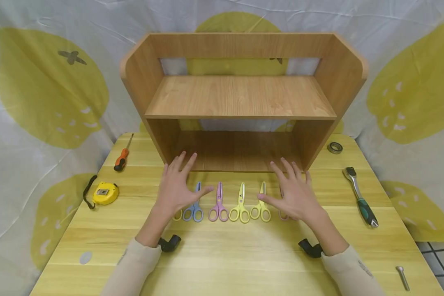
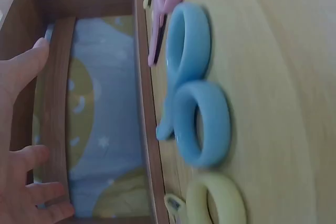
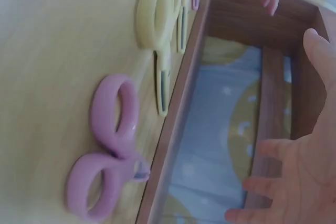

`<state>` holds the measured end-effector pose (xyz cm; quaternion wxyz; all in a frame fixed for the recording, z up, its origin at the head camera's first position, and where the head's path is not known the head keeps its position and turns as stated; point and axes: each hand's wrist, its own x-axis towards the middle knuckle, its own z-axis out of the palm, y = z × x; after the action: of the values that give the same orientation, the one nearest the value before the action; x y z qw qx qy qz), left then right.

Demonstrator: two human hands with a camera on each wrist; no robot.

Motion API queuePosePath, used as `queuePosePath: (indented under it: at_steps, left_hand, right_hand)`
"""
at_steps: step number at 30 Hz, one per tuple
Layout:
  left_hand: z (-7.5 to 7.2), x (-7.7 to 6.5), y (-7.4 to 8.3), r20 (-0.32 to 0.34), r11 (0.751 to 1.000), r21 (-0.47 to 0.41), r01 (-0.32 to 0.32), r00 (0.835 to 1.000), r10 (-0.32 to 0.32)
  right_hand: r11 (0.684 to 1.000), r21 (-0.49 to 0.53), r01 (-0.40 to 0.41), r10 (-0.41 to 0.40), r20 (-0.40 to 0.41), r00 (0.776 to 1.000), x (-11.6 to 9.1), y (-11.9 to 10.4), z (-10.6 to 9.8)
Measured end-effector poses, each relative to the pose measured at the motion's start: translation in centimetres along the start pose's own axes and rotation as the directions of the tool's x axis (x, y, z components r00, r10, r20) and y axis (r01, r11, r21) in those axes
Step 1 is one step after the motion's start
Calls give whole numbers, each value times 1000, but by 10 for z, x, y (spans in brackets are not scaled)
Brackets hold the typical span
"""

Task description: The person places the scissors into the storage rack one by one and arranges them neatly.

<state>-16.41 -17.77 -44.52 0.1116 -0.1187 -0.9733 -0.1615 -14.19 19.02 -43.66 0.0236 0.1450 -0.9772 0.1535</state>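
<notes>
A wooden two-tier shelf (image 1: 240, 96) stands at the back of the table. My left hand (image 1: 175, 187) spreads its fingers before the shelf's lower left corner, above blue scissors (image 2: 216, 124) and partly hidden yellow scissors (image 2: 216, 180). On the other side my right hand (image 1: 297, 195), fingers also spread, hovers at the lower right corner over pink scissors (image 3: 100, 114), mostly covered in the head view. Between the hands lie purple scissors (image 1: 219, 196) and two yellow pairs, one central (image 1: 241, 197), one by my right thumb. Both hands hold nothing.
On the left lie a screwdriver (image 1: 122, 159), a yellow tape measure (image 1: 105, 194) and a washer (image 1: 85, 257). Black elbow fittings (image 1: 170, 243) sit near both wrists. A bearing (image 1: 334, 148), a ratchet wrench (image 1: 362, 203) and a bolt (image 1: 403, 278) lie right.
</notes>
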Motion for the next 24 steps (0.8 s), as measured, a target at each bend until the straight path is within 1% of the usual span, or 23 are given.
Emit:
queuePosePath:
  at_steps: [2,5,7,9,12,15,17,21,24]
  left_hand:
    - [-3,0,-5,-32,998,-64,10,999,-12]
    - [-9,0,-13,-80,987,-158,40,995,-53]
    - [-12,0,-18,-120,976,-209,63,989,-90]
    - [-14,0,-24,-163,962,-260,83,978,-128]
    - [-17,2,-34,-245,940,-327,95,952,-181]
    - [-19,6,-43,-326,916,-391,91,917,-231]
    - [-20,9,-49,-370,897,-434,83,892,-261]
    - [-23,15,-58,-414,860,-506,67,856,-311]
    - [-25,19,-63,-423,841,-537,68,840,-339]
  right_hand:
    - [1000,19,10,-10,-15,1000,-3,3,-1]
    - [998,53,26,-25,-19,1000,-8,8,-2]
    - [996,79,38,-36,-25,999,-12,11,-3]
    - [994,96,46,-42,-39,998,-16,14,-2]
    - [991,124,43,-35,-66,997,-23,20,-1]
    - [989,147,27,-15,-82,997,-30,25,1]
    - [988,151,16,-4,-77,997,-35,29,1]
    - [984,175,-17,24,-43,999,-44,35,3]
    - [974,219,-59,61,-2,998,-48,39,4]
